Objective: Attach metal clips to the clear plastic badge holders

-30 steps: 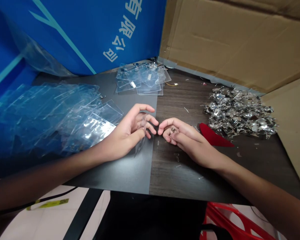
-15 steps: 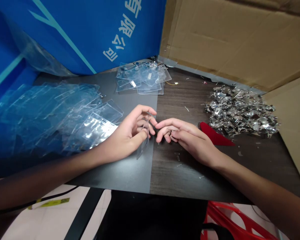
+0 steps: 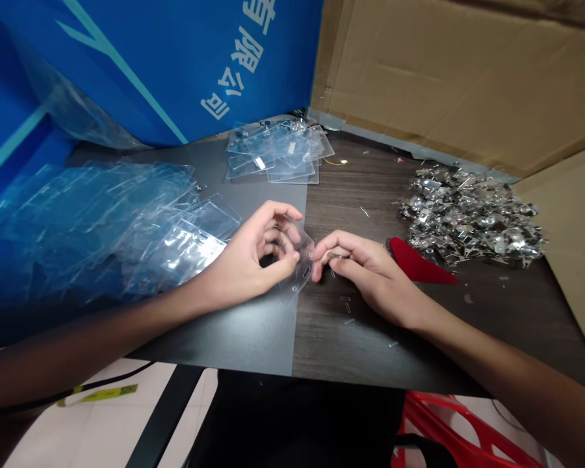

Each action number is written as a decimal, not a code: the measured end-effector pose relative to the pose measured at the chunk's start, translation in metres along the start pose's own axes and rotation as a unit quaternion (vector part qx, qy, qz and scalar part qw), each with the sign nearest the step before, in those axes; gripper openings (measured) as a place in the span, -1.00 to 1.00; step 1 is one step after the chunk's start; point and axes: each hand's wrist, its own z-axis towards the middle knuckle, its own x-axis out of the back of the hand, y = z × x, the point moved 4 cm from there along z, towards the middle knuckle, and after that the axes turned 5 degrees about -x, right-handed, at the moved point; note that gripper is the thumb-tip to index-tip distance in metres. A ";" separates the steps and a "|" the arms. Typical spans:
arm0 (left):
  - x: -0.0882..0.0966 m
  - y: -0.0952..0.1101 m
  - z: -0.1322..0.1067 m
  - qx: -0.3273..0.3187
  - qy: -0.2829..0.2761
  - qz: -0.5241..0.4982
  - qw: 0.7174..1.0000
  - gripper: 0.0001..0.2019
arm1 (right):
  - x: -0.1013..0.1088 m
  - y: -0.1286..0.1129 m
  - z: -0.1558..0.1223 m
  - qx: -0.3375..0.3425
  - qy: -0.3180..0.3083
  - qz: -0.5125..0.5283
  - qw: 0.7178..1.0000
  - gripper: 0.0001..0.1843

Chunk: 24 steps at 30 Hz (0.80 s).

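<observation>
Left hand (image 3: 246, 260) pinching a clear vinyl badge holder (image 3: 297, 276) by its edge; right hand (image 3: 370, 276), fingers (image 3: 334, 242) curled beside the holder's slot (image 3: 307, 272) (whether they hold anything is hidden).

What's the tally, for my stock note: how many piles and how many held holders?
Clear holder piles: 2
Metal clip pile: 1
Held holder: 1
Total: 4

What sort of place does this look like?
Most likely a small hand-assembly workbench for ID badge holders: clear plastic badge holders piled on a desk, a heap of small metal clips, and cardboard sheets propped behind it.
</observation>
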 end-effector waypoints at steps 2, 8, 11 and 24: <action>0.001 -0.001 0.000 0.004 0.008 0.007 1.000 -0.48 | -0.002 0.000 -0.001 0.002 -0.005 -0.016 1.000 -0.87; 0.003 -0.002 0.000 0.007 0.020 0.003 1.000 -0.48 | -0.005 -0.003 -0.002 0.012 -0.013 -0.059 0.998 -0.83; 0.004 -0.002 0.000 0.007 0.022 -0.007 1.000 -0.49 | -0.004 -0.004 0.000 0.007 -0.009 -0.074 0.997 -0.78; -0.003 -0.004 -0.003 0.036 -0.002 -0.012 0.999 -0.51 | -0.007 -0.007 -0.002 0.016 0.020 -0.111 0.994 -0.87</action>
